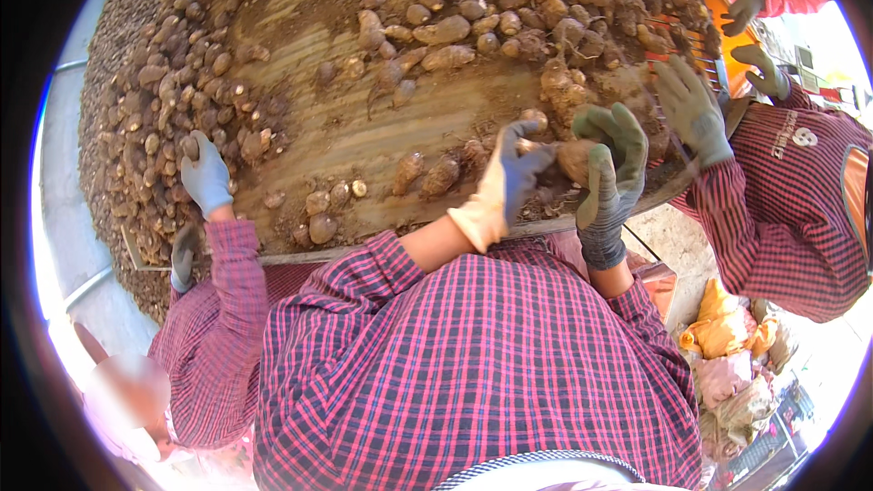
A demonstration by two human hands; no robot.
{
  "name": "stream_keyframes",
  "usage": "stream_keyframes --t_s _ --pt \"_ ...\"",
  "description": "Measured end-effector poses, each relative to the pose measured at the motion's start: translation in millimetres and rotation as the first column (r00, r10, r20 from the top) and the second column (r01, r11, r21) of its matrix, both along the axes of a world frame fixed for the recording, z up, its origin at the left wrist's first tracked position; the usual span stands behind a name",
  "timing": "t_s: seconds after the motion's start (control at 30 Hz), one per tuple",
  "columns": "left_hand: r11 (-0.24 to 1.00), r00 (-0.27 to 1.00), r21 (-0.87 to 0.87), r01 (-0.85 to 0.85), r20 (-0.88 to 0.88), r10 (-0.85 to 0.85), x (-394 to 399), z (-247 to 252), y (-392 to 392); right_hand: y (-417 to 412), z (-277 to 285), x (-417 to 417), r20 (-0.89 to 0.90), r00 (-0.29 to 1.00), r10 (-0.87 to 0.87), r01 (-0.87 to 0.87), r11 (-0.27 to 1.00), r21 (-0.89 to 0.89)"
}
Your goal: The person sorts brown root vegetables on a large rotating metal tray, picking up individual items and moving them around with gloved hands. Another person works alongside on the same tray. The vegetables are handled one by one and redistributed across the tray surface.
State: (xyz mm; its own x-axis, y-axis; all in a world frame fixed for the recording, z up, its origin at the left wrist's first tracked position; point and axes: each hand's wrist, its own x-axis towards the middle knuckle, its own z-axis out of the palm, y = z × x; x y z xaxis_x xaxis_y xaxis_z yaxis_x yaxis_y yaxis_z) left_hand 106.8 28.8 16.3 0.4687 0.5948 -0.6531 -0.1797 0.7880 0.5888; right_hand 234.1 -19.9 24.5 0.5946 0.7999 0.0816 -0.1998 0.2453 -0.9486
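My left hand, in a white and blue work glove, has its thumb and fingers around a small pale-ended taro corm, partly hidden by the glove. Close on its right, my right hand, in a grey-green knit glove, grips a larger brown, hairy taro corm between thumb and fingers. Both hands are above the near edge of a soil-covered wooden sorting table. Directly left of my left hand, several rough taro corms lie along that edge.
A large taro heap covers the table's left end; another pile is at the far right. A co-worker's blue-gloved hand picks at the left heap. On the right, another co-worker's gloved hand reaches in. Filled sacks stand lower right.
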Motion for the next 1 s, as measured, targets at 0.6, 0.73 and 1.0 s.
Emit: stream_keyframes --t_s 0.6,0.73,1.0 --pt "0.180 0.311 0.387 0.904 -0.886 0.343 -146 -11 44 -13 -24 39 0.058 0.953 0.299 -0.232 0.836 -0.498" --pt "0.101 0.132 0.165 0.981 -0.954 0.270 -154 -29 15 -9 -37 4 0.696 0.401 0.596 -0.164 0.794 -0.585" --pt "0.244 0.410 0.465 0.851 -0.879 0.244 -135 -46 26 23 -17 18 0.466 0.139 0.874 0.063 0.462 -0.885"
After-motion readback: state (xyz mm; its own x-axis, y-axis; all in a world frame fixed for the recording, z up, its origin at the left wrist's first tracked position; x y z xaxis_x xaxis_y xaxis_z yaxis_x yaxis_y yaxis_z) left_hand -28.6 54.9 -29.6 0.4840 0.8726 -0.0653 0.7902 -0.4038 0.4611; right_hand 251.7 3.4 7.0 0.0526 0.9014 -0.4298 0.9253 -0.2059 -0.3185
